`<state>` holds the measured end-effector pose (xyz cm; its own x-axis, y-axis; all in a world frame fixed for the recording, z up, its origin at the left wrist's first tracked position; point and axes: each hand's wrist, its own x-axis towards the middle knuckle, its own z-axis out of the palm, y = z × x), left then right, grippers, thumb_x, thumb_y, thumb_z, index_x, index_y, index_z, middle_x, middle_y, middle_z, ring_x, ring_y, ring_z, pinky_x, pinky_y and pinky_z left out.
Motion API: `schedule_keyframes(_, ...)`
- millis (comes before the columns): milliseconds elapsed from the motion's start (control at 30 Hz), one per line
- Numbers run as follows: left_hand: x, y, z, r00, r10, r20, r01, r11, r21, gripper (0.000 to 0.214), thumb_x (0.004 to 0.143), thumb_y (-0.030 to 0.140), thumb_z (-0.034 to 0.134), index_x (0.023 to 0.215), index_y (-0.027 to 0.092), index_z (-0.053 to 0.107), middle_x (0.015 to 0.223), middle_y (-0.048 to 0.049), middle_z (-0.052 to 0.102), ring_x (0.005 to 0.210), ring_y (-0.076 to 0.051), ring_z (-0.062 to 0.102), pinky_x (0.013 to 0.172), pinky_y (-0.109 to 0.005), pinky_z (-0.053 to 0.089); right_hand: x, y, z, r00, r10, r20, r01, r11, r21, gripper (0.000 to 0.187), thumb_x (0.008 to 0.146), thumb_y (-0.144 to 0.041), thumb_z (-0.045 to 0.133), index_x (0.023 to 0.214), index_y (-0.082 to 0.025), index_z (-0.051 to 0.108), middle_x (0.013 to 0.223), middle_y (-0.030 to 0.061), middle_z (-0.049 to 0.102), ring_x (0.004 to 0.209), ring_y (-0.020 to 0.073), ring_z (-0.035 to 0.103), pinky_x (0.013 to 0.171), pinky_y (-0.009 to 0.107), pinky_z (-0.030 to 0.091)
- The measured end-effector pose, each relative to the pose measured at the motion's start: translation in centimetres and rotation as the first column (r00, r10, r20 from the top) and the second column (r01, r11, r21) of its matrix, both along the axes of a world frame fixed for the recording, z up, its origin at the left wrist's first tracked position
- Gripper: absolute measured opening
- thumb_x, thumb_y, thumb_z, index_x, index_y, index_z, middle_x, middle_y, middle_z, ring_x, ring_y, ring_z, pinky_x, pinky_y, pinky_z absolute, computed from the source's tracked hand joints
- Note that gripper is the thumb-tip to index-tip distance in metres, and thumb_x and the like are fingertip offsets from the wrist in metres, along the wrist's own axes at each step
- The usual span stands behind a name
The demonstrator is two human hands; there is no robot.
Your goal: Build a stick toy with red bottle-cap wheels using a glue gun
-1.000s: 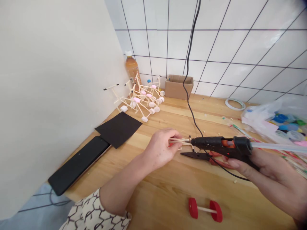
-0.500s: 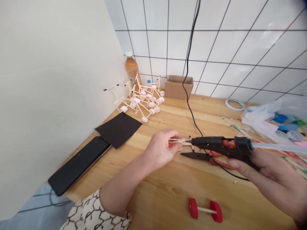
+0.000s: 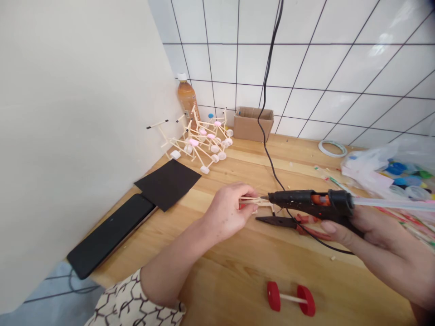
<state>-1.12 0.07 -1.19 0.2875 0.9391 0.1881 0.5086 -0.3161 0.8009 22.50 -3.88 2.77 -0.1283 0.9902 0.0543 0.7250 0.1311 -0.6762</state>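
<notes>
My left hand (image 3: 229,213) pinches a small frame of thin wooden sticks (image 3: 252,200), with a bit of red showing by the fingers. Wrapped round the handle of a black hot glue gun (image 3: 306,202), my right hand (image 3: 377,244) holds its nozzle at the sticks' right end. A clear glue stick (image 3: 384,203) juts from the gun's back. Beneath the gun lie needle-nose pliers (image 3: 278,221) with red handles. A stick axle with two red wheels (image 3: 273,296) rests at the front of the table.
Several stick models with white wheels (image 3: 204,169) stand at the back left near a drink bottle (image 3: 186,95). A cardboard box (image 3: 253,124), tape roll (image 3: 332,148) and plastic bag (image 3: 404,158) line the back. Left lie black sheet (image 3: 170,183) and phone (image 3: 112,233). A black cord (image 3: 267,90) hangs down.
The glue gun has shifted slightly left and up, its nozzle moving further over the sticks. My left hand has stayed in place.
</notes>
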Motion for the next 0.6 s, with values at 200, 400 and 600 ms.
schedule_keyframes(200, -0.01, -0.01, 0.09, 1.0, -0.005, -0.008, 0.005, 1.0, 0.003, 0.012, 0.07, 0.01, 0.062, 0.08, 0.017, 0.063, 0.081, -0.001, 0.068, 0.076, -0.015, 0.063, 0.069, -0.024, 0.048, 0.63, 0.42, -0.32, 0.994, 0.109, 0.007, -0.108, 0.991, -0.078, 0.037, 0.081, -0.048, 0.051, 0.113, -0.031, 0.059, 0.111, -0.0007, 0.066, 0.102, 0.0226, 0.059, 0.083, 0.027, 0.05)
schedule_keyframes(400, 0.02, -0.04, 0.05, 1.0, 0.0, -0.002, 0.0, 1.0, 0.001, 0.012, 0.07, 0.01, 0.062, 0.08, 0.017, 0.062, 0.081, -0.0006, 0.068, 0.076, -0.015, 0.063, 0.068, -0.024, 0.048, 0.49, 0.54, -0.32, 0.992, 0.121, 0.019, -0.12, 0.991, -0.057, 0.032, 0.081, -0.047, 0.051, 0.107, -0.031, 0.061, 0.109, -0.0018, 0.066, 0.1, 0.0226, 0.06, 0.076, 0.026, 0.052)
schedule_keyframes(600, 0.02, -0.01, 0.01, 1.0, -0.009, 0.001, 0.009, 1.0, 0.013, 0.012, 0.07, 0.01, 0.062, 0.08, 0.017, 0.062, 0.08, -0.0003, 0.067, 0.075, -0.013, 0.062, 0.068, -0.023, 0.047, -0.15, 0.57, 0.33, 0.992, 0.126, 0.027, -0.126, 0.992, 0.025, 0.026, 0.08, -0.046, 0.052, 0.09, -0.026, 0.065, 0.085, -0.0001, 0.07, 0.076, 0.0198, 0.064, 0.063, 0.024, 0.053)
